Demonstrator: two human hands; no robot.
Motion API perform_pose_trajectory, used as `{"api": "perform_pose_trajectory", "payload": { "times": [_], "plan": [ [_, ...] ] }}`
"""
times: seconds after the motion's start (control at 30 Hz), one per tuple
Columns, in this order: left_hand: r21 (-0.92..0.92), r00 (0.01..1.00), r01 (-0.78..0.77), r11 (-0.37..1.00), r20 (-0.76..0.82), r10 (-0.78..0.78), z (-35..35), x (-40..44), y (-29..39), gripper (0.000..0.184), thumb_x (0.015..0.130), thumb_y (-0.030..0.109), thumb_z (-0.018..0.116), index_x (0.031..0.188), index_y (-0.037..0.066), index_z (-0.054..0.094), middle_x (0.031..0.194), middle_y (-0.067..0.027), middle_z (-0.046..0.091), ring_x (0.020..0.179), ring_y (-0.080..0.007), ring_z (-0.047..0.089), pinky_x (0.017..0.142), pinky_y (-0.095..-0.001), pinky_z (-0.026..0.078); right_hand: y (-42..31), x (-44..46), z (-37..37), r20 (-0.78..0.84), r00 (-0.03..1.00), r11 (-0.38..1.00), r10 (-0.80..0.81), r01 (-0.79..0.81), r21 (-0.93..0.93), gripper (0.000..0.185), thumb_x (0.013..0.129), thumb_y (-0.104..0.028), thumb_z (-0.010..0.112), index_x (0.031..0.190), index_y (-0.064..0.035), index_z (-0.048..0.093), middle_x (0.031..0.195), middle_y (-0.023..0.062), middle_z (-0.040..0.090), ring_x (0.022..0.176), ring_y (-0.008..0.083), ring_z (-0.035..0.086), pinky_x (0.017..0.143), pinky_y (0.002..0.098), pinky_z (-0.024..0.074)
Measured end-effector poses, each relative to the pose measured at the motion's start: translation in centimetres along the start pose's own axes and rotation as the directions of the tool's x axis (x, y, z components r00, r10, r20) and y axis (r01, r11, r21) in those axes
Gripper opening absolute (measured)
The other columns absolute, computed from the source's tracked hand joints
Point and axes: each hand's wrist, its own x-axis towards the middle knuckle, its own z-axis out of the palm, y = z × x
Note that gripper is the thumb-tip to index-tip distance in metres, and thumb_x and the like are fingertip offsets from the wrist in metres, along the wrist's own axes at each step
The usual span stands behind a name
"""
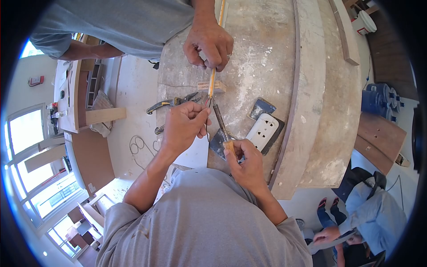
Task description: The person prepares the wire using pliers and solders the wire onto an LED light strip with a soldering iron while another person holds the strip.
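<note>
My right hand point(247, 162) grips the soldering iron point(219, 116) by its wooden handle, and the dark shaft points away from me. Its tip is close to the near end of a narrow yellow-and-white strip point(211, 84). In a pinch, my left hand point(184, 127) holds a thin wire point(207, 127) at that same end; whether tip and wire touch is too small to tell. The strip rests across a small wood block point(218, 86). Opposite me, another person's hand point(209, 44) presses the strip from above. Pliers point(171, 102) with dark-and-yellow handles lie left of the block.
A white power strip point(262, 131) lies right of the iron, beside dark flat pieces point(263, 108). Long boards point(307, 89) run along the worktable's point(253, 58) right side. Cable loops point(138, 144) lie on the floor at left. Another person point(373, 204) is at lower right.
</note>
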Motion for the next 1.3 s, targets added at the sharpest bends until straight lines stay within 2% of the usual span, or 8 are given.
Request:
{"api": "perform_pose_trajectory", "payload": {
  "times": [1.3],
  "plan": [
    [0.012,1.000,-0.024,1.000,0.012,0.024,-0.09,0.15,-0.08,0.017,0.097,0.010,0.065,0.093,-0.006,0.066,0.071,-0.0073,0.067,0.048,-0.0067,0.056,0.043,-0.0215,0.045,0.08,0.05,0.06,0.007,1.000,1.000,0.021,-0.021,0.006,0.017,0.087,-0.009,0.072,0.097,0.0007,0.063,0.078,0.0111,0.061,0.065,0.0186,0.058,0.059,0.0315,0.0466]
  ]
}}
